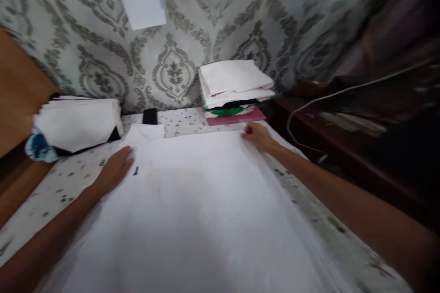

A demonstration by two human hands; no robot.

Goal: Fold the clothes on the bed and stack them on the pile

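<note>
A large white garment, perhaps a T-shirt (206, 201), lies spread out in front of me with a small black mark near its upper left. My left hand (116, 167) rests on its left edge, fingers stretched out and apart. At the far right corner, my right hand (259, 136) has its fingers curled together on the fabric's edge. A narrower white part (146, 132) of the cloth sticks out at the far left, close to a small black item (150, 116). The near end of the garment runs out of view.
A stack of folded clothes (235, 78) stands at the back by the patterned wall (178, 46). Another folded pile (79, 123) sits at left beside a wooden panel (20, 91). A patterned sheet (44, 206) covers the surface. At right, a white cable (337, 94) hangs over dark furniture.
</note>
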